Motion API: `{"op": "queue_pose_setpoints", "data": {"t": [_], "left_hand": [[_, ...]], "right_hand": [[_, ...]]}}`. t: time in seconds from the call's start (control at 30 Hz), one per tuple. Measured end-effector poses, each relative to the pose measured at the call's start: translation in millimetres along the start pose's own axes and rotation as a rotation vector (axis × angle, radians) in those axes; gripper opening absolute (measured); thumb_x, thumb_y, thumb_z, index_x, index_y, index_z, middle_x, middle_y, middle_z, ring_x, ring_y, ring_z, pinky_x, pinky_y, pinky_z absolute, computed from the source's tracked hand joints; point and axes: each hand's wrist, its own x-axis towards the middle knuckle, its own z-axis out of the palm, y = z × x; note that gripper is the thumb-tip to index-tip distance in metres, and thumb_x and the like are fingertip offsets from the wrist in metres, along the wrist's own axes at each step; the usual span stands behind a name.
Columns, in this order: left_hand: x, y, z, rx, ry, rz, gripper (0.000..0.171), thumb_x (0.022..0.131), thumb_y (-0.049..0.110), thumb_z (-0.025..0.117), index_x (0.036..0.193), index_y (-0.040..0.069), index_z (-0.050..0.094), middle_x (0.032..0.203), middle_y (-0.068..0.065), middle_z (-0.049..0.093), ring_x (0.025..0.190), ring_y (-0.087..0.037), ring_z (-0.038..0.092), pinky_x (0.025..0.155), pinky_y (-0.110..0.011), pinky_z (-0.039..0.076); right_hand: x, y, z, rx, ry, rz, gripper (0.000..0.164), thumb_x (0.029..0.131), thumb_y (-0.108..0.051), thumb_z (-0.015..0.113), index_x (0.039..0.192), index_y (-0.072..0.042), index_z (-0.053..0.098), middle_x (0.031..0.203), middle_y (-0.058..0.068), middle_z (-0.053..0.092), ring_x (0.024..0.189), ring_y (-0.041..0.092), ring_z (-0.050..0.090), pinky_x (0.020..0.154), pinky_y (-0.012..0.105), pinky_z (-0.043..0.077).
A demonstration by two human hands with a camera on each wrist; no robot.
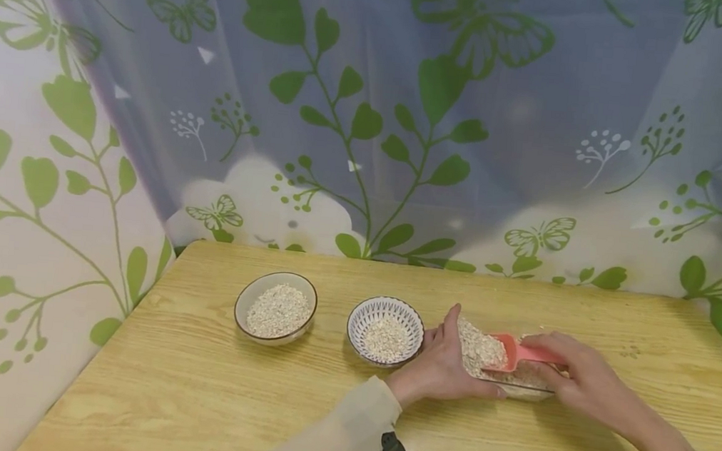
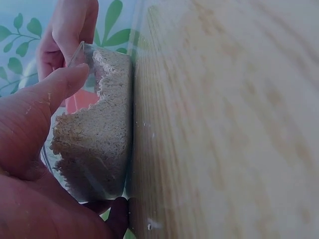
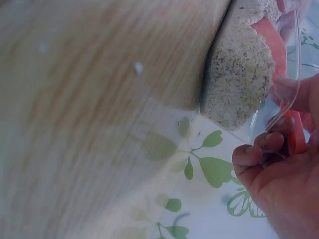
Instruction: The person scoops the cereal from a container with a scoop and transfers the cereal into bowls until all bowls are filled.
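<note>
A clear rectangular container (image 1: pixel 523 393) of rolled oats (image 1: pixel 479 350) stands on the table at the right. My left hand (image 1: pixel 442 365) holds its left end, the thumb along the near side and the fingers round the other; the left wrist view shows that thumb (image 2: pixel 70 79) at the rim. With my right hand (image 1: pixel 592 382) I grip the handle of a red scoop (image 1: pixel 507 353), whose bowl is down among the oats. In the right wrist view the curled fingers (image 3: pixel 249 155) sit round the handle, close to the container's rim.
Just left of my left hand is a patterned bowl (image 1: pixel 358 320) with a small heap of oats. Farther left stands a cream bowl (image 1: pixel 247 301) with a dark rim, holding more oats. A leaf-and-butterfly cloth (image 1: pixel 342 145) hangs behind the wooden table (image 1: pixel 192 383).
</note>
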Motion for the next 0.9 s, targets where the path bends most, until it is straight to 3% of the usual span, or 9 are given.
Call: {"op": "queue_pose_setpoints", "data": {"t": [0.2,0.37,0.53,0.6,0.9], "left_hand": [[0.2,-0.1,0.1,-0.007,0.006,0.011,0.135,0.069,0.054,0.092,0.165,0.028,-0.001,0.167,-0.011,0.029,0.157,-0.032,0.022,0.117,-0.053,0.042],[0.3,-0.7,-0.5,-0.017,0.006,0.008,0.135,0.070,0.054,0.091,0.165,0.029,-0.001,0.168,-0.011,0.029,0.158,-0.033,0.019,0.118,-0.053,0.041],[0.0,-0.2,0.1,-0.024,0.005,0.010,0.135,0.070,0.053,0.091,0.165,0.028,-0.001,0.168,-0.012,0.027,0.158,-0.035,0.018,0.119,-0.054,0.040],[-0.4,0.4,0.3,-0.020,0.007,0.009,0.135,0.070,0.053,0.092,0.165,0.028,-0.001,0.168,-0.012,0.027,0.158,-0.036,0.018,0.119,-0.054,0.039],[-6.2,6.8,-1.8,0.005,0.000,-0.002,0.138,0.070,0.055,0.091,0.165,0.030,-0.005,0.170,-0.011,0.021,0.158,-0.039,0.017,0.122,-0.055,0.035]], "right_hand": [[-5.2,3.0,-9.5,0.089,-0.058,0.157,0.033,0.087,-0.011,0.080,0.117,-0.023,0.072,0.115,0.001,0.076,0.104,-0.001,0.065,0.082,0.012,0.051],[-9.3,8.0,-15.8,0.240,-0.120,0.317,0.027,0.096,-0.015,0.072,0.123,-0.021,0.068,0.111,-0.003,0.075,0.092,-0.007,0.063,0.071,0.019,0.051],[-15.6,15.5,-16.0,0.375,-0.061,0.320,0.028,0.097,-0.003,0.067,0.123,-0.010,0.064,0.089,-0.014,0.068,0.070,-0.002,0.057,0.055,0.022,0.044],[-18.0,17.9,-15.3,0.415,-0.022,0.302,0.028,0.096,0.003,0.066,0.122,-0.007,0.063,0.083,-0.013,0.065,0.064,0.002,0.053,0.050,0.025,0.040],[-23.4,14.0,-22.5,0.466,0.033,0.362,0.026,0.100,0.000,0.060,0.125,-0.006,0.062,0.083,-0.009,0.061,0.056,0.013,0.044,0.045,0.032,0.035]]}}
